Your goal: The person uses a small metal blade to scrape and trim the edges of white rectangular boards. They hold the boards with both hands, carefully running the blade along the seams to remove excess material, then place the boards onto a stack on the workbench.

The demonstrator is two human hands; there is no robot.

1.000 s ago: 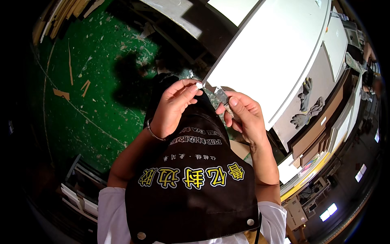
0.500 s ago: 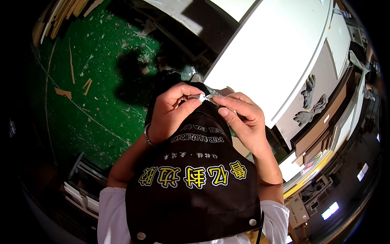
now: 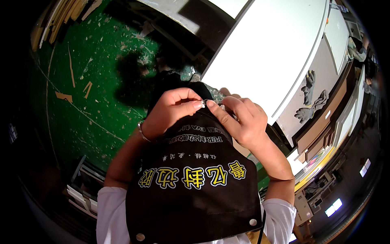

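Two hands meet over a dark apron, pinching a tiny pale piece

Through the head camera I look straight down on two bare hands working close together. The left hand (image 3: 170,109) grasps a small pale piece (image 3: 203,104), a glinting scrap, between thumb and fingertips; its shape is too small to tell. The right hand (image 3: 245,122) comes in just beside it, thumb tip near or against that piece, fingers curled; I cannot tell whether they grasp anything, as its palm is hidden from me. A metal bracelet (image 3: 141,130) circles the left wrist.

Below the grip spreads a dark apron (image 3: 195,219) with yellow lettering. Beyond the grip and to its right lies a large white panel (image 3: 264,53); farther right, two grey gloves (image 3: 313,107) rest on a grey board (image 3: 326,61). Left of the grip is a scuffed green floor (image 3: 101,81) with brown scraps (image 3: 63,96).
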